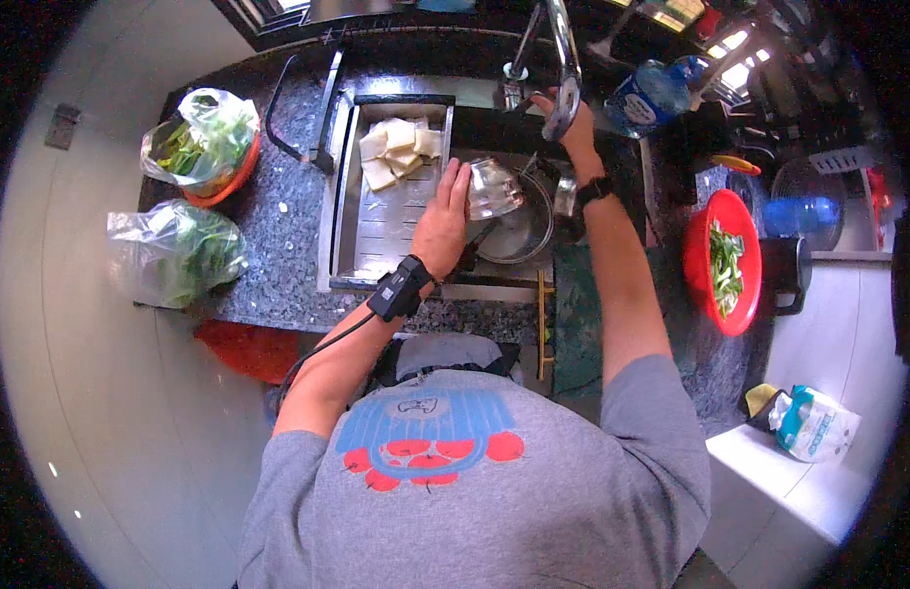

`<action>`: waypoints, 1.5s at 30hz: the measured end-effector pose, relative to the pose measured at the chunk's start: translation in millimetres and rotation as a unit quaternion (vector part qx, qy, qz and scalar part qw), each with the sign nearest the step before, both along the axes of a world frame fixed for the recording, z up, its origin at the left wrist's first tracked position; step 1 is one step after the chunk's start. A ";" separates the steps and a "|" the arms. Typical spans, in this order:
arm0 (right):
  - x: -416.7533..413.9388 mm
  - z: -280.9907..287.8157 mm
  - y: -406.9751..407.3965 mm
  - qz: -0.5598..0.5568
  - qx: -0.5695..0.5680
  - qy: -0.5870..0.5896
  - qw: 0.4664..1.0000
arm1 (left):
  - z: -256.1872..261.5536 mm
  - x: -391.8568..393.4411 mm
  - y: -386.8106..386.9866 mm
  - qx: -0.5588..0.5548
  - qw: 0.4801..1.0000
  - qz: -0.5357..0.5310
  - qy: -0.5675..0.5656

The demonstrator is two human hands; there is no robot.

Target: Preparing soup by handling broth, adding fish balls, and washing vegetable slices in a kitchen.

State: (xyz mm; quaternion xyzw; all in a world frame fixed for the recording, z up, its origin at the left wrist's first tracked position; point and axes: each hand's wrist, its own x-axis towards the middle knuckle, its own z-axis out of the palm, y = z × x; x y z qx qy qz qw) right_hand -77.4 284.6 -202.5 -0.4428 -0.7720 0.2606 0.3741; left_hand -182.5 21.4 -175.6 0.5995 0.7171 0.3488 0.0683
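Note:
My left hand (pixel 442 217) holds a clear glass (pixel 493 190) tilted on its side over the sink basin. Beneath the glass sits a round vessel with a metal rim (pixel 549 221), partly covered. My right hand (pixel 575 132) reaches up to the chrome faucet (pixel 565 66), its fingers by the faucet's lever. The spout crosses in front of that hand, so I cannot tell whether it grips the lever. Left of the glass, pale, flat, squarish pieces of food (pixel 400 151) lie piled in a slotted steel draining tray (pixel 385 228).
Two plastic bags of leafy greens (pixel 177 254) stand at the counter's left, one in an orange basin (pixel 223 184). To the right, a red basin (pixel 746 272) holds cut greens (pixel 726 269). A large blue-labelled bottle (pixel 650 99) stands behind my right wrist. A brass-coloured handle (pixel 542 324) juts at the front.

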 end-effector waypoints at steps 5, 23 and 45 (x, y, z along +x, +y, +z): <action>23.1 -44.7 -51.9 0.055 -0.093 -0.157 0.982 | -16.4 -4.8 -19.5 0.005 0.999 0.000 -0.039; -144.7 -58.5 -156.6 0.164 0.032 -0.116 0.979 | -18.7 -113.9 -142.3 0.010 0.676 0.170 -0.717; -197.8 -93.7 -109.9 0.143 0.113 -0.273 0.945 | -25.3 -192.5 -116.7 -0.083 0.742 0.160 -0.646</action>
